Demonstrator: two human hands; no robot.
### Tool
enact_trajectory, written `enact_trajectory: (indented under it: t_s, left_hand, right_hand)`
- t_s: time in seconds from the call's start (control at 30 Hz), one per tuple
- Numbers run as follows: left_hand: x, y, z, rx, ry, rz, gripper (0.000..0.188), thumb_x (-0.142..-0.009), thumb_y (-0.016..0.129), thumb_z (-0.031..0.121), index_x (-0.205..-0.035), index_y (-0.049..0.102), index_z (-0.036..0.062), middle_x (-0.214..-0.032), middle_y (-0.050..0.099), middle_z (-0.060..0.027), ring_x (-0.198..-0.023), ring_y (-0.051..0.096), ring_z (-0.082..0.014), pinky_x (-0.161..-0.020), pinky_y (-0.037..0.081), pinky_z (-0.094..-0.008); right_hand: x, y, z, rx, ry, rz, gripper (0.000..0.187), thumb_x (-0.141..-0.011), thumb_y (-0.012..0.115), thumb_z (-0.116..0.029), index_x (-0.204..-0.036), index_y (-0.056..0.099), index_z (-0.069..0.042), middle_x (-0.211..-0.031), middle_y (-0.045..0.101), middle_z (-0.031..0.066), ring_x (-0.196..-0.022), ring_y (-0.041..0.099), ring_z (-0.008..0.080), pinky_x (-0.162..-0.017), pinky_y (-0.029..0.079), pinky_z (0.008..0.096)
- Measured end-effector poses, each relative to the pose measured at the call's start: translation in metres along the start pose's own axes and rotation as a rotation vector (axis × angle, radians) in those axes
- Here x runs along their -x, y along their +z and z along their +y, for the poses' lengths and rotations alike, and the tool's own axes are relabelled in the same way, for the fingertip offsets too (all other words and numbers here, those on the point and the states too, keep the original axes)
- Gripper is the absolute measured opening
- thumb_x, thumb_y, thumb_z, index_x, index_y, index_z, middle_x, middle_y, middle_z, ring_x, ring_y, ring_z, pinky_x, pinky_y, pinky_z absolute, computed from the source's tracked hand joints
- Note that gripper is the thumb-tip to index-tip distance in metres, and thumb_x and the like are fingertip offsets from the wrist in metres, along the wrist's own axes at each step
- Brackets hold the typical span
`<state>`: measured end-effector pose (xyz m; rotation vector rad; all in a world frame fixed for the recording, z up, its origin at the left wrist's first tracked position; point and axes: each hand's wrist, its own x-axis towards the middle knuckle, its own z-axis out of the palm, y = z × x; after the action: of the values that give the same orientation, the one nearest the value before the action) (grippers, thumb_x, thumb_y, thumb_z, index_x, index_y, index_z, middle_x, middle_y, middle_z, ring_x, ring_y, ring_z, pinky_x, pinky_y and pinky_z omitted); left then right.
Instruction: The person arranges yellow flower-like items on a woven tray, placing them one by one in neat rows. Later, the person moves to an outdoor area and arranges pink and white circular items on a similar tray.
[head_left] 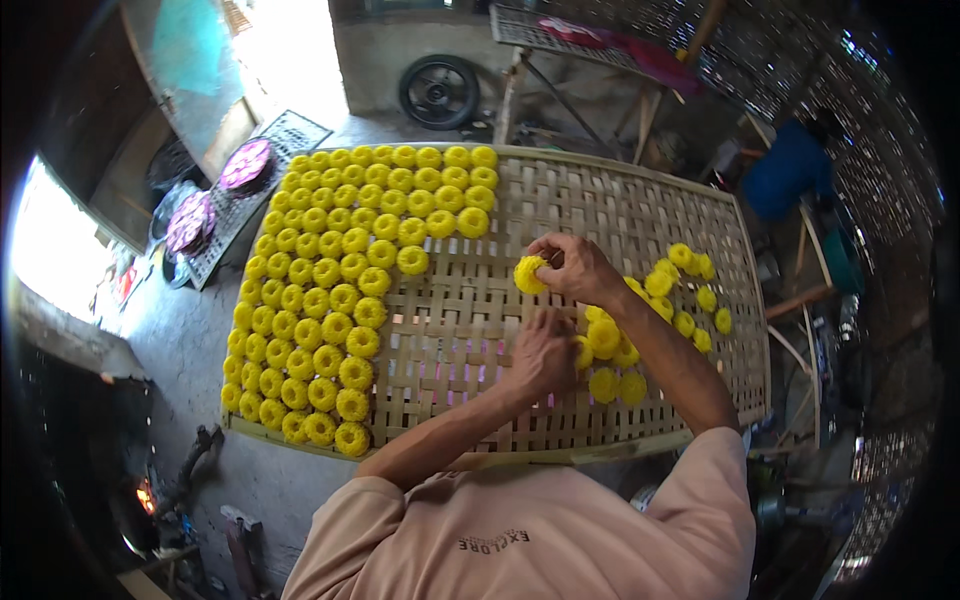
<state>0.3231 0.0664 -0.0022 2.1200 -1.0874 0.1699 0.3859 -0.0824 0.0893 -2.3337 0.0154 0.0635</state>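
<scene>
A woven bamboo tray (450,310) lies before me, its left part covered with close rows of yellow ring-shaped cakes (326,271) of grainy texture. My right hand (577,268) pinches one yellow ring (530,275) between thumb and fingers, held over the middle of the weave. Nearer to me, my left hand (545,355) has its fingers curled, closed on another yellow ring (583,352) at its right side; part of that grip is hidden. Beside it, partly behind my right forearm, sits a loose pile of yellow rings (604,338).
More loose rings (706,298) are scattered toward the tray's right side. Pink-and-white round pieces (246,163) rest on a rack at the far left. A black wheel (439,92) leans on the back wall. A person in blue (790,170) is at the far right. Embers (146,496) glow at lower left.
</scene>
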Motion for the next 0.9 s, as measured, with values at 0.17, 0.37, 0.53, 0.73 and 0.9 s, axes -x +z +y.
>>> enact_trajectory:
  t_s: [0.17,0.37,0.53,0.73,0.9]
  left_hand:
    - [-0.003,0.021,-0.005,0.124,-0.030,-0.109,0.043,-0.077,0.074,0.022,-0.111,0.057,0.0031,-0.101,0.063,-0.0174,-0.099,0.060,-0.0369,-0.082,0.050,-0.0460]
    - [0.018,-0.022,0.007,0.395,-0.256,-0.122,0.049,-0.077,0.075,0.020,-0.119,0.054,0.0067,-0.092,0.067,-0.0156,-0.085,0.066,-0.0363,-0.075,0.053,-0.0444]
    - [0.045,-0.063,-0.008,0.457,-0.519,-0.076,0.037,-0.076,0.077,0.014,-0.110,0.061,0.0061,-0.090,0.070,-0.0119,-0.082,0.069,-0.0264,-0.077,0.055,-0.0376]
    - [0.026,-0.098,-0.061,0.470,-0.551,0.191,0.035,-0.078,0.077,0.019,-0.106,0.063,0.0029,-0.089,0.072,-0.0132,-0.083,0.071,-0.0261,-0.076,0.056,-0.0368]
    - [-0.053,-0.100,-0.113,0.027,-0.321,0.294,0.026,-0.077,0.075,0.019,-0.097,0.067,0.0057,-0.084,0.070,-0.0119,-0.086,0.064,-0.0323,-0.082,0.048,-0.0433]
  right_hand:
    - [-0.055,0.047,0.022,-0.081,-0.019,0.066,0.041,-0.079,0.073,-0.021,-0.114,0.064,-0.002,-0.100,0.071,0.0134,-0.091,0.070,0.0237,-0.082,0.056,0.0356]
    - [-0.110,0.104,-0.007,0.010,0.024,0.094,0.037,-0.077,0.077,-0.031,-0.101,0.065,-0.006,-0.095,0.072,0.0137,-0.092,0.071,0.0308,-0.082,0.056,0.0414]
    - [-0.116,0.118,-0.004,0.124,-0.080,0.123,0.030,-0.084,0.074,-0.032,-0.099,0.070,-0.007,-0.094,0.072,0.0151,-0.090,0.070,0.0324,-0.079,0.056,0.0436]
    - [-0.081,0.070,-0.013,0.108,-0.139,0.256,0.028,-0.089,0.067,-0.034,-0.102,0.075,-0.010,-0.103,0.073,0.0148,-0.092,0.070,0.0328,-0.081,0.055,0.0414]
    - [-0.043,0.013,0.011,0.023,-0.031,0.254,0.033,-0.089,0.069,-0.034,-0.109,0.074,-0.008,-0.108,0.073,0.0145,-0.093,0.071,0.0303,-0.084,0.055,0.0399]
